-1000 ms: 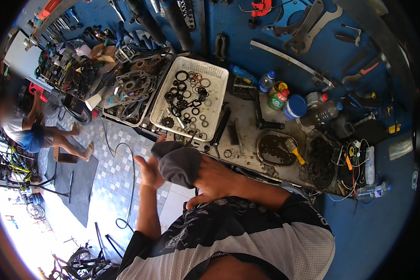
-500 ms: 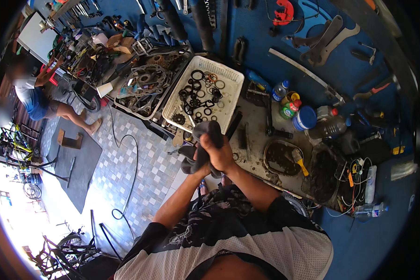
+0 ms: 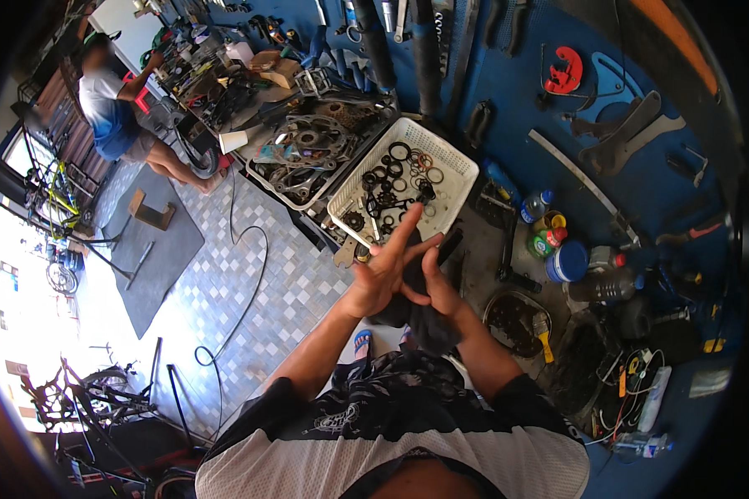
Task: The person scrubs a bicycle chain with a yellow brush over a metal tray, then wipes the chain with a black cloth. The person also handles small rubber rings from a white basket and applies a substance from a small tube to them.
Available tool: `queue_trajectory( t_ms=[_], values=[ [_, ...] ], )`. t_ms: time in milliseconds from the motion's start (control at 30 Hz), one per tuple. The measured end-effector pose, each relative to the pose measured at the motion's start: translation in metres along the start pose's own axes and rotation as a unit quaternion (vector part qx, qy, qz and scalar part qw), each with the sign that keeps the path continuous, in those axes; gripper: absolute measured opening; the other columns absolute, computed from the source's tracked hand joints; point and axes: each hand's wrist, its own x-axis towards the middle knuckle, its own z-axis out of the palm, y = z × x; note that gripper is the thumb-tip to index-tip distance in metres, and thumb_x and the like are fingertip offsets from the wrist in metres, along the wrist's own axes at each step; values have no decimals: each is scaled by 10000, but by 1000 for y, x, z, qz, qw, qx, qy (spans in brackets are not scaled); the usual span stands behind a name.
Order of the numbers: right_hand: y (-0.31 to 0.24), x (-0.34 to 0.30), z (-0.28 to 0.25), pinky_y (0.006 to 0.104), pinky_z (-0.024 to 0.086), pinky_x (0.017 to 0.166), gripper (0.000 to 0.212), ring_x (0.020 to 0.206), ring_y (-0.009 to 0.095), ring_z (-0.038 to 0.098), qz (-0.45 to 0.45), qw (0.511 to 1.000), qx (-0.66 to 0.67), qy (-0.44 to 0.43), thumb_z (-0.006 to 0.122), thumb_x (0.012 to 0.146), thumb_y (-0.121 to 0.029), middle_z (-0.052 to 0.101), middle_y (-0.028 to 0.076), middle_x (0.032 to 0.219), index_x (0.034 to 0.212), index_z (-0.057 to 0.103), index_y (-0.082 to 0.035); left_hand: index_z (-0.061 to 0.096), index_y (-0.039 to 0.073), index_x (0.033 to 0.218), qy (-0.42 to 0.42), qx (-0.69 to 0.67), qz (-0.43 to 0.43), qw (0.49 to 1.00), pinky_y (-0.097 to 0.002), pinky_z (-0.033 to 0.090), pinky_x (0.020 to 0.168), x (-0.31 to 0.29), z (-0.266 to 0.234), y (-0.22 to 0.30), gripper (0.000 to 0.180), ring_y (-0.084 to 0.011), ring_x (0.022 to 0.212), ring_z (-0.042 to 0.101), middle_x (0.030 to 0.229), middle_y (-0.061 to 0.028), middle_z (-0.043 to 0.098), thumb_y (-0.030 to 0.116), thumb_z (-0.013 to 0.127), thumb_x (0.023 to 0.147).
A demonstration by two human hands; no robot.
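Note:
My left hand (image 3: 376, 283) has its fingers spread wide and holds nothing, its back toward me, over the near end of the white basket. Close against it, my right hand (image 3: 443, 293) grips a dark grey cloth (image 3: 431, 326), which hangs below both hands. The right fingers are partly hidden behind the cloth and the left hand. Beyond them stands the white plastic basket (image 3: 458, 179), holding several black rubber rings, a few orange rings and small black parts.
A tray of greasy metal parts (image 3: 300, 158) lies left of the basket. To the right are a pan of dark liquid (image 3: 508, 320), a yellow-handled brush (image 3: 543, 337), a blue tub (image 3: 566, 262) and bottles. Tools hang on the blue wall. A person (image 3: 112, 108) stands far left.
My hands were both wrapped around the bunched cloth. Now the left hand has let go and spread its fingers, and the cloth hangs from the right. The whole view has shifted.

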Motion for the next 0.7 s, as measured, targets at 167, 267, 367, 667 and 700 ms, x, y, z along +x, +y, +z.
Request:
queue_trajectory(
  t_ms=[167, 267, 367, 667, 700],
  values=[
    [-4, 15, -13, 416, 528, 813, 656, 834, 272, 700, 38, 862, -486, -142, 471, 1067, -609, 717, 103, 847, 1151, 714, -6, -71, 149, 1684, 33, 211, -56, 975, -489, 462, 1104, 11, -17, -13, 1331, -386, 1433, 493, 1732, -240, 18, 1030, 235, 735],
    [-12, 11, -6, 480, 540, 716, 613, 757, 360, 714, -116, 788, -594, -117, 528, 1051, -551, 701, 190, 760, 878, 703, 11, -55, 162, 1687, 73, 230, -140, 960, -490, 452, 1117, 8, -28, -19, 1262, -413, 1392, 533, 1713, -299, -9, 995, 227, 782],
    [-18, 9, 5, 535, 543, 673, 587, 700, 448, 682, -178, 694, -691, -94, 582, 1024, -524, 682, 227, 707, 795, 693, 5, -44, 175, 1689, 147, 117, -177, 966, -514, 419, 1149, 16, -34, -27, 1213, -452, 1377, 538, 1709, -310, -20, 969, 232, 815],
    [-78, -16, 14, 510, 557, 741, 617, 842, 444, 713, -121, 708, -689, -97, 586, 1017, -578, 721, 244, 912, 1013, 700, 29, 205, 68, 1656, 292, -286, 86, 909, -701, 315, 1165, 6, -77, 22, 1218, -425, 1520, 317, 1674, -269, 224, 950, 394, 837],
    [-90, -17, 14, 494, 561, 780, 639, 901, 435, 723, -118, 728, -673, -64, 579, 1020, -585, 735, 254, 993, 1069, 700, 40, 242, 79, 1650, 267, -318, 110, 903, -695, 311, 1167, 1, -77, 27, 1212, -433, 1497, 347, 1651, -270, 283, 960, 382, 829]
  ],
)
